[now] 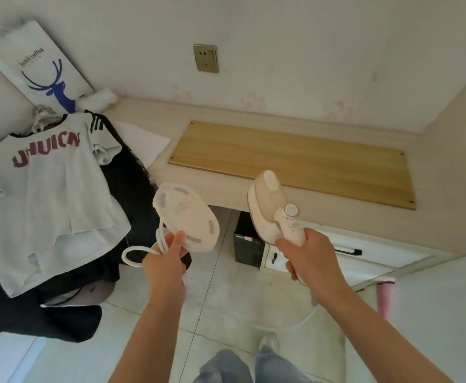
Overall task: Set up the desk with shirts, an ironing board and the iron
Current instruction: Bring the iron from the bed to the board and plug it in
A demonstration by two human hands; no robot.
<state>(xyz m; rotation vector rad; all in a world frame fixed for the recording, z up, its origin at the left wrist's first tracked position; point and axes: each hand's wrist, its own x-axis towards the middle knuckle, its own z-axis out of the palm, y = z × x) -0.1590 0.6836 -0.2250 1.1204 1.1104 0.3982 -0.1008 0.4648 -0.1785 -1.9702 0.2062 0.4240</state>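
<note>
Left hand (163, 262): grips white base plate (187, 215) and cord (143, 251)
Right hand (308, 257): grips iron (272, 214) handle
Desk (226, 128): wooden board (292, 163)

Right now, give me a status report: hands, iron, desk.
Left hand grips white base plate and coiled cord. Right hand grips iron by its handle. Wooden board flat on desk, nothing on it.

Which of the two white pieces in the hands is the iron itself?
The one in the right hand: the iron has a handle and dial. The left hand holds a flat oval base.
</note>
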